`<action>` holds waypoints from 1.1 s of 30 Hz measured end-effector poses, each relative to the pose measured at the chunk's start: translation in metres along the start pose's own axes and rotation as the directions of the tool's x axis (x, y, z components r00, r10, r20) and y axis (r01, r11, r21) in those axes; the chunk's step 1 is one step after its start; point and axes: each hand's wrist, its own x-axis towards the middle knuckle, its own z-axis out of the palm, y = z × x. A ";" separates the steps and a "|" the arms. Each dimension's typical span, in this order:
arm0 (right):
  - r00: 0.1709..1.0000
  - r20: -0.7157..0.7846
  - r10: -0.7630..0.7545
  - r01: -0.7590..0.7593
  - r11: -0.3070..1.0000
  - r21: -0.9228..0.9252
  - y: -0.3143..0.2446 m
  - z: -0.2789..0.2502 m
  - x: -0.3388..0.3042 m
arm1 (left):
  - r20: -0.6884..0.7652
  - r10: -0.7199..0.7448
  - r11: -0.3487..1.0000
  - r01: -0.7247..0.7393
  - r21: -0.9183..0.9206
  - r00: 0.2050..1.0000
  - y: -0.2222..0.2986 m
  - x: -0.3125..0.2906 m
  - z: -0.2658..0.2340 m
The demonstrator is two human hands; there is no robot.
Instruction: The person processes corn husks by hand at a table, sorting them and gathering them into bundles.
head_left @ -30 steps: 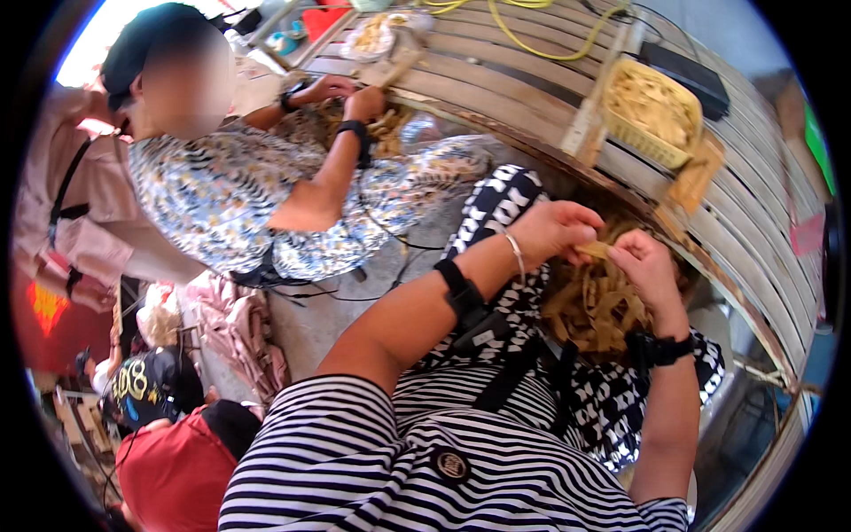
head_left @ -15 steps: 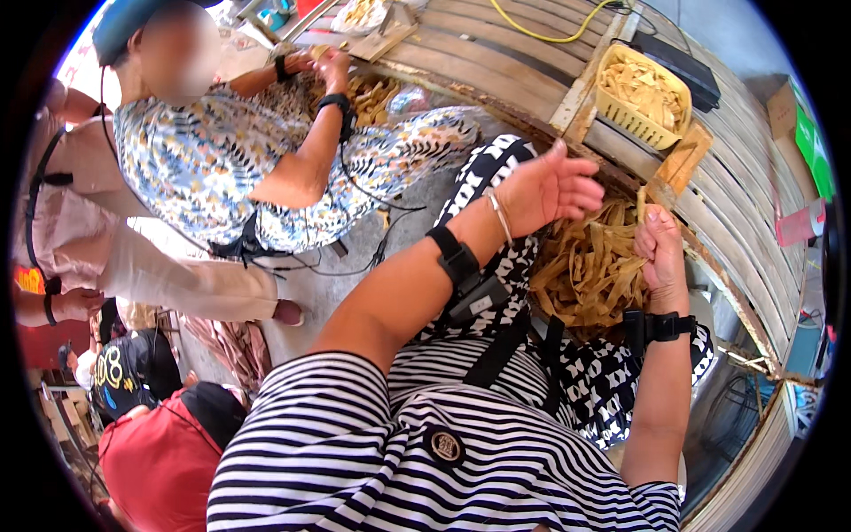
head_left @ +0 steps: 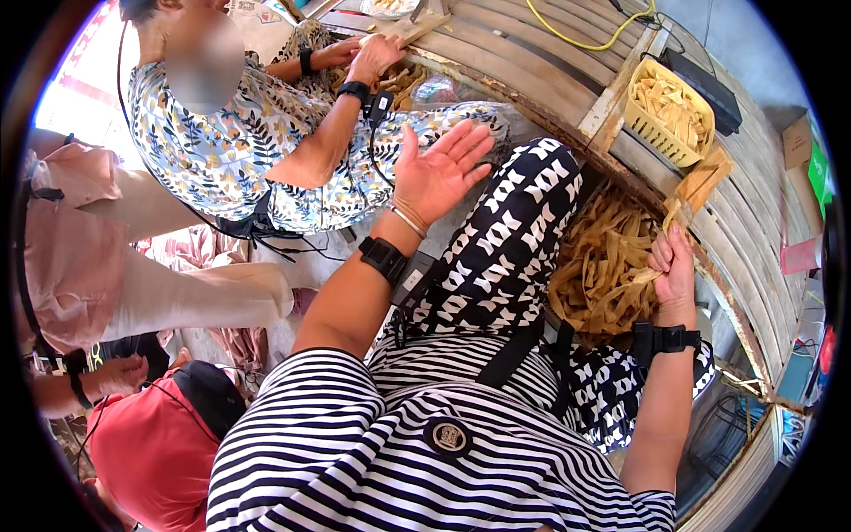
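My left hand is raised over my left thigh, palm up with the fingers stretched apart, and nothing lies in it. My right hand is closed at the bench edge. A pale tan strip sticks up out of its fingers, beside a small wooden board that juts from the bench. Below and between my hands, a heap of flat, curled tan strips fills the space by my lap. What the strips are made of I cannot tell.
A yellow plastic basket of folded tan strips stands on the slatted wooden bench, next to a black box. A yellow cable lies farther back. Close on my left sits a co-worker in a patterned shirt, handling similar strips.
My left hand has moved left, away from the heap, and its palm has turned up. My right hand stays closed by the board. The view has shifted a little.
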 end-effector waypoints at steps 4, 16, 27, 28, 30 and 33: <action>1.000 0.013 0.023 -0.023 0.998 0.057 0.005 0.000 -0.002 | -0.062 -0.006 0.999 0.002 -0.051 0.998 -0.006 0.002 -0.016; 0.996 -0.031 0.081 -0.084 0.992 -0.097 0.013 0.001 -0.008 | 0.022 -0.030 0.999 0.029 0.039 0.999 -0.018 0.013 0.014; 0.972 0.225 -0.073 0.205 0.732 -0.650 -0.006 0.037 -0.031 | -0.113 -0.316 0.236 0.193 0.952 0.942 -0.143 0.056 0.081; 0.971 0.231 -0.056 0.191 0.760 -0.621 -0.013 0.041 -0.035 | -0.212 -0.481 0.266 0.372 0.889 0.851 -0.146 0.057 0.091; 0.947 0.313 -0.070 0.280 0.658 -0.699 -0.028 0.048 -0.042 | -0.291 -0.670 0.302 0.609 0.733 0.683 -0.154 0.061 0.103; 0.861 0.500 -0.091 0.471 0.513 -0.718 -0.052 0.059 -0.039 | -0.268 -0.762 0.394 0.751 0.531 0.589 -0.167 0.071 0.097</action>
